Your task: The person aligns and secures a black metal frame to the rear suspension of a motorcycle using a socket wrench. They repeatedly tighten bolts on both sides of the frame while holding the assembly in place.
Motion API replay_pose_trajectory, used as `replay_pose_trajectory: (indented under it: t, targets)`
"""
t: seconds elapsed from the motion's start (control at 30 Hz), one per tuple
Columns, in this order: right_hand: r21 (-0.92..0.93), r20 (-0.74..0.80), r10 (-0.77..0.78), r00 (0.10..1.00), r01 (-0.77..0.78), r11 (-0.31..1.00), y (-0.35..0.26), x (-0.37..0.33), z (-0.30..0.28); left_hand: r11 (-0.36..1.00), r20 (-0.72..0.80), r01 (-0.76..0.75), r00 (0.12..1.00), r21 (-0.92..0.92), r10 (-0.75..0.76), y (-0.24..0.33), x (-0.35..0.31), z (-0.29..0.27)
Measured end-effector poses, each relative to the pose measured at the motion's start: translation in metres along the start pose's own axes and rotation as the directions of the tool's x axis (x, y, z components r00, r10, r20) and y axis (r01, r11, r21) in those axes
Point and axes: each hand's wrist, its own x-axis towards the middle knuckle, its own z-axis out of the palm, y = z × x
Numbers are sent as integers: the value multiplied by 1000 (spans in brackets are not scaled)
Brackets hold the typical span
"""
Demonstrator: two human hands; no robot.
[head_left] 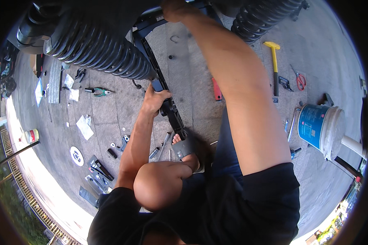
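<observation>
Daylight, white glare lower left, warped dark rim

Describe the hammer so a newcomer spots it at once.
Find the blue-and-white bucket beyond the person's right arm. Up and left of it in the picture lies the hammer, nearer the arm than a black tool and red-handled scissors. Its yellow head sets it apart.

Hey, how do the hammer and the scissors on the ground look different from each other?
The hammer is mostly yellow with a dark grip; the scissors have red handles. The hammer looks longer, the scissors shorter. The hammer has one straight handle, while the scissors have looped handles. Both lie on the ground, to the right of the person's right arm.
</observation>
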Motion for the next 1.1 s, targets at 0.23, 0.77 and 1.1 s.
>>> replay_pose_trajectory:
  t: [0.23, 0.77, 1.1]
  targets:
    - [-150, -63, 386, 920, -391, 908, -26, 6, 2, 998, 30, -23, 999, -65, 25, 1, -2, 0]
    - [169, -74, 71, 995, -58, 984, -9, -21, -24, 993, 50, -33, 998, -116, 39, -1, -3, -2]
    - [127, 9, 119, 993, -119, 985, -22, -43, -52, 991, 79, -70, 994, -114, 79, -6, 0, -4]
